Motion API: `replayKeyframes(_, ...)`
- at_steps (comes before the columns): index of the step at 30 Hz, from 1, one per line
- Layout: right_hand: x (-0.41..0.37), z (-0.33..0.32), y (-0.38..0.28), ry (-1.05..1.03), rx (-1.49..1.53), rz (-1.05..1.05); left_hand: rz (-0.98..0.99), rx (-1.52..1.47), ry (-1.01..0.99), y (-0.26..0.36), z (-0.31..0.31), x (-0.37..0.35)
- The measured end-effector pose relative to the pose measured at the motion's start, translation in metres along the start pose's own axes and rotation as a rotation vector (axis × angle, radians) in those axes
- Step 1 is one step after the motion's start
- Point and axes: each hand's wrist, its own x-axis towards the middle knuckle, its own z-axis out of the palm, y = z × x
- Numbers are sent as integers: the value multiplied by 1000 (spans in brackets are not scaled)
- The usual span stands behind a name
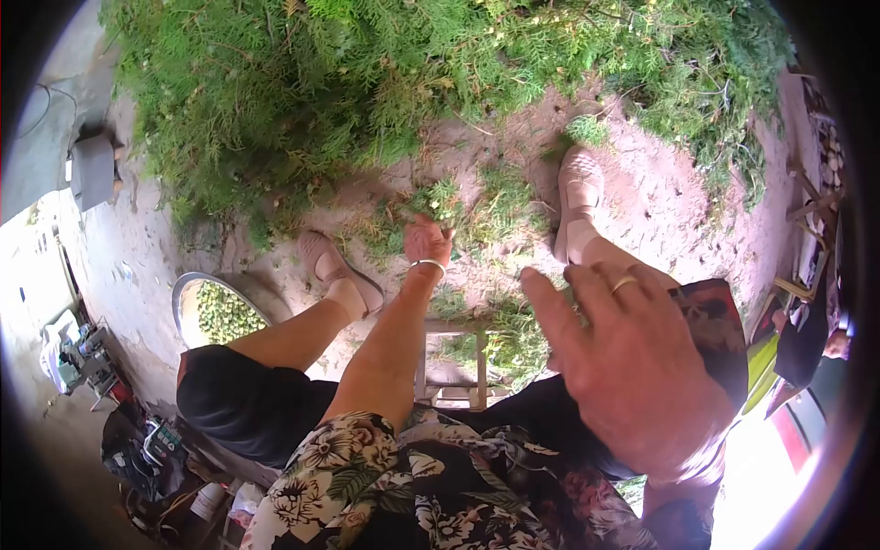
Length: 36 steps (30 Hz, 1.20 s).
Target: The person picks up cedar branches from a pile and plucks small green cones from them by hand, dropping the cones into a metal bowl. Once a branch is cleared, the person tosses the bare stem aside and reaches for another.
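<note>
With the bowl [181,302] already holding a layer of picked greens [220,313], the left hand [427,240] clenches on weeds [442,200] right of the bowl, the right hand [632,367] hovers open and empty, and plenty of weeds are left.

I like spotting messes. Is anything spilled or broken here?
Nothing stands out. The greens lie inside the metal bowl, with none visibly spilled on the dirt beside it. The left hand is down at a grass tuft, and the right hand is open in the air.
</note>
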Motion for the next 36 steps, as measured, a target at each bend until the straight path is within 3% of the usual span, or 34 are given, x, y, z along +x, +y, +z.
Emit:
replayKeyframes(1, 0, 2, 1, -9, -14, -15, 3, -3, -2, 1, 3, 5)
replayKeyframes(3, 1, 2, 0, -14, 6, -23, -169, 40, -172, 3, 4, 11)
replayKeyframes(7, 1, 2, -4, 3, 6, -24, -191, -48, -124, -19, 2, 21)
replayKeyframes(8, 1, 2, -4, 0, -1, -22, -177, -77, -25, -26, 4, 20)
replayKeyframes(13, 1, 6, -4, -52, -12, -32, -348, -61, -121, -36, -28, 16)
replayKeyframes(16, 0, 5, -5, -70, -11, -30, -50, -182, 113, -64, -17, 12)
replayKeyframes(17, 0, 4, -5, -78, 5, -30, -50, -182, 115, -71, -12, 11)
replayKeyframes(19, 1, 2, -5, -96, 16, -26, -320, -743, -267, -64, -34, 5)
replayKeyframes(20, 1, 2, -4, -114, 26, -21, -321, -742, -268, -61, -38, 4)
replayKeyframes(22, 1, 3, -4, -103, 30, -22, -128, -603, -358, -51, -38, 2)
replayKeyframes(23, 1, 4, -4, -93, 35, -21, -130, -604, -363, -45, -33, 0)
replayKeyframes(25, 2, 7, -3, -77, 21, -27, 321, -379, -18, -27, -22, 2)
replayKeyframes(26, 2, 8, -2, -57, 6, -34, 371, -320, -10, -22, -13, 5)
replayKeyframes(30, 4, 10, -2, -58, 44, -38, 379, 22, -53, -5, 1, 17)
replayKeyframes(36, 6, 9, -7, -37, -15, -63, 290, 61, -13, 13, 1, 22)
